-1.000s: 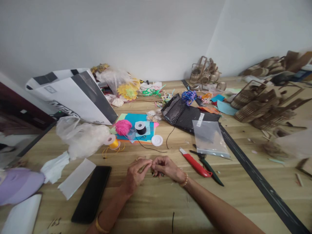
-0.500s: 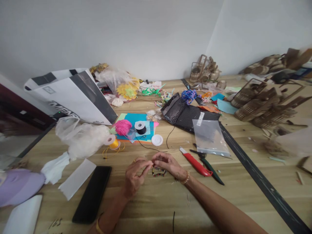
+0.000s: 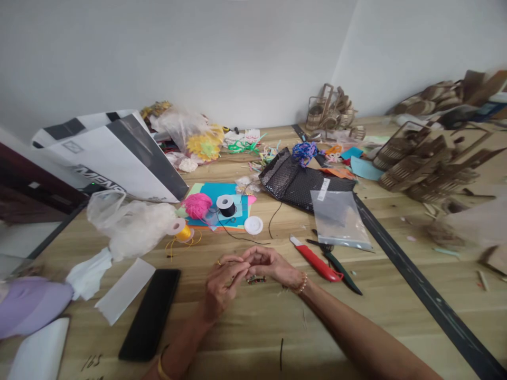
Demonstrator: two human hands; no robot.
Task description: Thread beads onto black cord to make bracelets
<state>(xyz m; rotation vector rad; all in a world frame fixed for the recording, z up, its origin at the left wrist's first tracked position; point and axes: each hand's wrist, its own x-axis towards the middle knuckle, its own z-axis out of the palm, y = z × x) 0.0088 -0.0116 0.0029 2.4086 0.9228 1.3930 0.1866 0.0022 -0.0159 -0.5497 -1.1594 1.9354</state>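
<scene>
Fingertips meet over the middle of the table, my left hand (image 3: 222, 279) and my right hand (image 3: 273, 266) both closed in a pinch. A small bracelet of multicoloured beads (image 3: 256, 279) shows just below the right fingers, its ends running up to the pinched fingertips. What lies between the fingertips is too small to make out, and the hands cover part of the beads. To the right of my right hand lie a red-handled knife (image 3: 319, 262) and dark green-handled pliers (image 3: 343, 272).
Ahead are a spool of black cord (image 3: 226, 206), pink yarn (image 3: 198, 205), a white lid (image 3: 253, 225) and a spool of yellow cord (image 3: 181, 230). A black phone (image 3: 150, 315) lies left. A clear zip bag (image 3: 343, 221) and black bubble mailer (image 3: 291, 179) lie ahead right.
The bead loop, open and plainly visible before, now shows as a narrow row partly under my right fingers. My hands stay pinched together at nearly the same spot; the view has shifted slightly.
</scene>
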